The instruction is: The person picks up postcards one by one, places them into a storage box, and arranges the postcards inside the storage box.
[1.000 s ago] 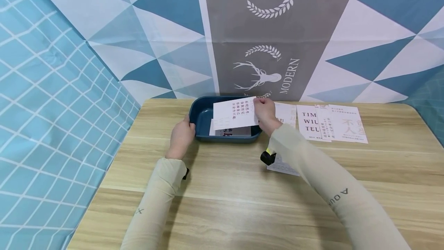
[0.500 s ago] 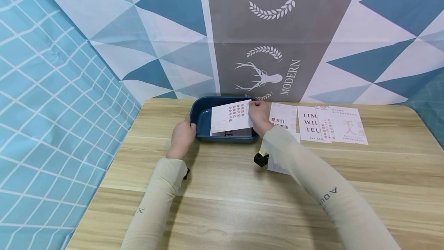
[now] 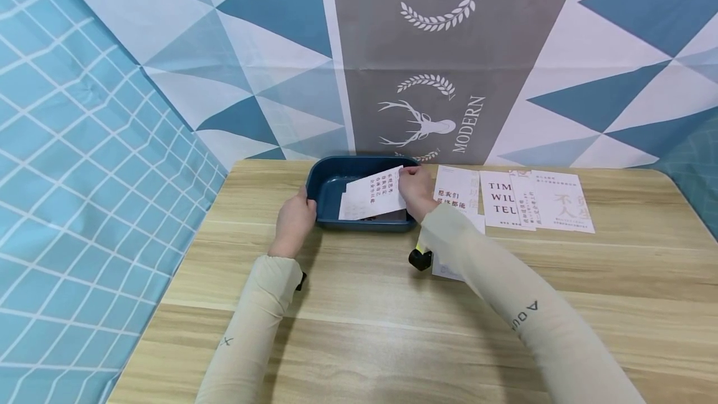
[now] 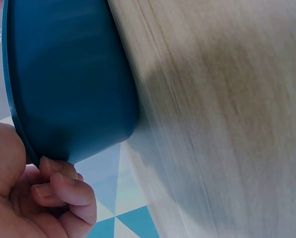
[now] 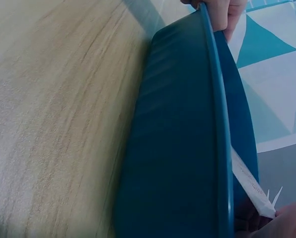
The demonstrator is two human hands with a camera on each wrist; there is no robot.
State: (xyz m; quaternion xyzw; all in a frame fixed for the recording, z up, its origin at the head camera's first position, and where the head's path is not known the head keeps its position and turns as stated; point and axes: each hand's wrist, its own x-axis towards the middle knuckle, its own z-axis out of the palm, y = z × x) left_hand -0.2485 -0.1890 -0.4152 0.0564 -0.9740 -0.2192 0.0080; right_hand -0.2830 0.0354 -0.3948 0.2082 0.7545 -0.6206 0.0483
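A dark blue plastic box [image 3: 331, 224] stands against the wall at the back of the table. My left hand [image 3: 295, 220] grips its left rim; in the left wrist view the thumb and curled fingers [image 4: 71, 191] pinch the wall at the corner. My right hand [image 3: 417, 192] pinches the right end of a white printed card [image 3: 373, 195], which slants down into the box. Part of another card shows beneath it. From the right wrist view, the card's edge [image 5: 250, 183] is inside the box wall, and most of that hand is out of frame.
To the right of the box lie several printed cards, one reading "TIM WIL TEL" [image 3: 499, 199], another with large pale characters [image 3: 563, 201]. A further card [image 3: 447, 269] is partly covered by my right forearm. A patterned cloth wall [image 3: 269, 80] rises behind the table [image 3: 364, 329].
My right hand has moved left and slightly down with the card, which now sits lower in the box and more tilted. The left hand has stayed on the rim.
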